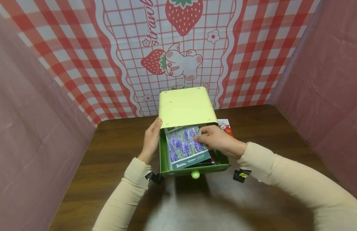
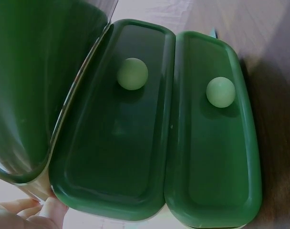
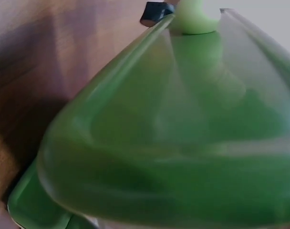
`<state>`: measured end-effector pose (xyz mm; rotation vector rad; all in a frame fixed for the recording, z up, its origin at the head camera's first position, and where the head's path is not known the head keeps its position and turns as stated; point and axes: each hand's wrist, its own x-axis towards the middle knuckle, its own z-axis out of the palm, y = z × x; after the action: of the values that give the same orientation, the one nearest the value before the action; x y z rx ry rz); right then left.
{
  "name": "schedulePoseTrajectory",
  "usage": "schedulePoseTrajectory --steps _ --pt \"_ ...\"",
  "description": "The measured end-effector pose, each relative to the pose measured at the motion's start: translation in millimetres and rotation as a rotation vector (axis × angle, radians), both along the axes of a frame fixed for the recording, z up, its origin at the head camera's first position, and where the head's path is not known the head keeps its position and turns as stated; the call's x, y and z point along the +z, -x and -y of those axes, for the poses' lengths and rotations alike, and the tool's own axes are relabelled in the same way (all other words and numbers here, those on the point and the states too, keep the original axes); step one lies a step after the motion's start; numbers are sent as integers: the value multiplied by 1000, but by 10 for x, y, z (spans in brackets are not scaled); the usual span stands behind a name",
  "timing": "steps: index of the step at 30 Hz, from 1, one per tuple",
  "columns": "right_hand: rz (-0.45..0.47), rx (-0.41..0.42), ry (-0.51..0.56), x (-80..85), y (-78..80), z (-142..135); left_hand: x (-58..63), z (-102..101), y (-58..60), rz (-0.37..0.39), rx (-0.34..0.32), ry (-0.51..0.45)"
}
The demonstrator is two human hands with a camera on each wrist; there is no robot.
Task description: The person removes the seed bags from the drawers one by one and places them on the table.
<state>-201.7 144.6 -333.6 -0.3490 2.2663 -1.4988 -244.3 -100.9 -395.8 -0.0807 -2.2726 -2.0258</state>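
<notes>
A small pale yellow-green chest of drawers (image 1: 187, 106) stands on the table, its top green drawer (image 1: 164, 173) pulled out. In that drawer lies a flower seed packet (image 1: 184, 147) with purple blossoms and the word Beishu, slightly tilted. My right hand (image 1: 219, 139) pinches the packet's right edge, thumb on top; the fingertips beneath are hidden. My left hand (image 1: 151, 139) rests against the chest's left side, thumb at the front corner. Its fingers (image 2: 49, 212) show at the lower left of the left wrist view. Something dark and red lies under the packet, mostly covered.
Two lower drawers, the middle drawer (image 2: 121, 157) and bottom drawer (image 2: 216, 162), are closed, each with a round knob. A red-flowered packet (image 1: 225, 126) lies on the wooden table (image 1: 115, 154) right of the chest. A checked strawberry cloth (image 1: 242, 64) hangs behind, pink cloths at both sides.
</notes>
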Motion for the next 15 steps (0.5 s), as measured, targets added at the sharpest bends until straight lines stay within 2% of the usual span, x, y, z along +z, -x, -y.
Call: schedulePoseTrajectory --steps 4,8,9,12,15 --pt "16 -2 2 44 -25 -56 11 -2 4 5 -1 1" --pt "53 -12 14 92 -52 -97 190 -36 -123 15 1 13" --pt "63 -15 22 99 -55 -107 192 -35 -123 17 2 13" --pt "80 -26 26 120 -65 -137 155 -28 -115 1 -1 2" --pt "84 -33 23 128 -74 -164 3 0 -7 -12 2 -9"
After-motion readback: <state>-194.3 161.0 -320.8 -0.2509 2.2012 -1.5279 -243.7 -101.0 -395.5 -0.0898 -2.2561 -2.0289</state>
